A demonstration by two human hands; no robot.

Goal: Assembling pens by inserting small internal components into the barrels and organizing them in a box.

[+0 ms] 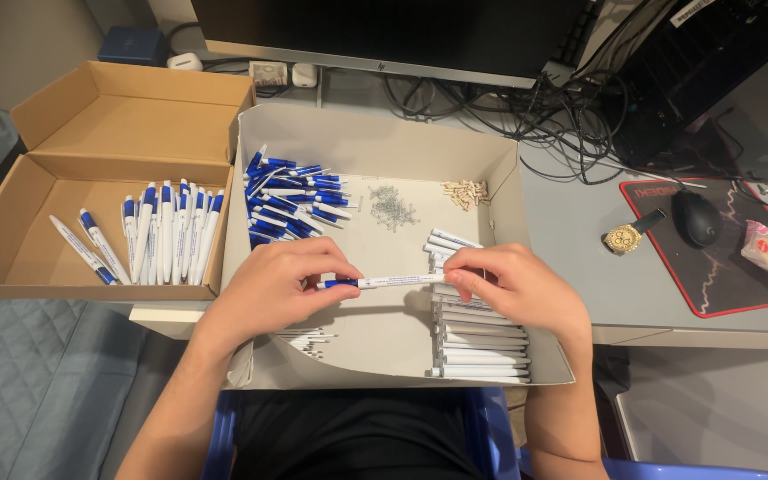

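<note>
Desk (580, 231), white tray (384, 142): one pen (384, 282), long axis nine-to-three, blue end pinched in left hand (282, 289), white barrel pinched in right hand (513, 284), both equally near.

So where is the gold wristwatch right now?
In the head view, the gold wristwatch lies on the grey desk to the right of the white tray, just beside the black mouse on the mouse pad.

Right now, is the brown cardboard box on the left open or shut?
Open: the brown cardboard box has its lid folded back, showing pens inside.
</note>
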